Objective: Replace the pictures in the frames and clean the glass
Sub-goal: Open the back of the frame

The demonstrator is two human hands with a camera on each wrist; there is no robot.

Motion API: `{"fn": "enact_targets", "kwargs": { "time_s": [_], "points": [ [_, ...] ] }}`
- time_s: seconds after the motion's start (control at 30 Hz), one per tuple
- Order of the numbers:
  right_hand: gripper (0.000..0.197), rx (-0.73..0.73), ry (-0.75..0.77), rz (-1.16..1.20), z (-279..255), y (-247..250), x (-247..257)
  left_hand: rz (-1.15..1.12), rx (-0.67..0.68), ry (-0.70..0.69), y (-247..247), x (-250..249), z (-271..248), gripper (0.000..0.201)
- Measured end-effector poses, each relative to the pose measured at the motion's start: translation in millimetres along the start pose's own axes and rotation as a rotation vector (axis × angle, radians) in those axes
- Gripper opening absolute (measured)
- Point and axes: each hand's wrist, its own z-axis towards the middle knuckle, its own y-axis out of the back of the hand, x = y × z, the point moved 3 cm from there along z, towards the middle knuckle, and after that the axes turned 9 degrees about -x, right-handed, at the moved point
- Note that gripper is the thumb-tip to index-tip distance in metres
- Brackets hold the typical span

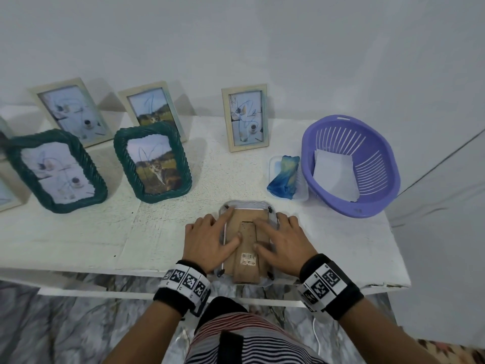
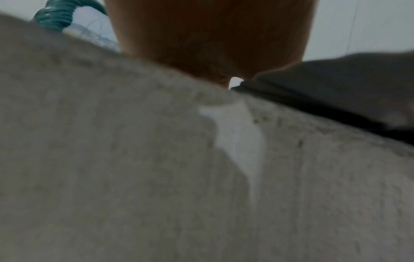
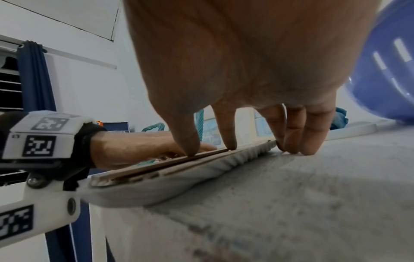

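Frame (image 1: 246, 241) lies face down at the table (image 1: 105, 237) near edge. Left hand (image 1: 210, 240) and right hand (image 1: 284, 243) press flat, fingers straight. Light, stiff, glass likely fragile; lift by side edges. Beyond: basket (image 1: 378, 206).

- The left hand (image 1: 207, 241) lies palm down, index finger stretched forward and thumb angled inward, the other fingers spread flat
- The right hand (image 1: 284, 241) lies palm down opposite it, thumb pointing toward the left hand
- From the right wrist view, the right hand's (image 3: 235, 70) fingertips (image 3: 310, 148) press downward with fingers nearly straight
- Both forearms reach forward, bare, roughly parallel
- Each wrist wears a black band with white blocks bearing black square markers
- The left wrist view is blurred; only the heel of the left hand (image 2: 208, 35) shows
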Motion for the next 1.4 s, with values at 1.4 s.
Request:
{"fn": "enact_targets", "kwargs": {
  "time_s": [1.4],
  "points": [
    [0.034, -0.135, 0.304, 0.278, -49.9, -8.6, -12.4, -0.185, -0.029, -0.028, -7.4, 13.0, -10.2, 0.101]
  ]
}}
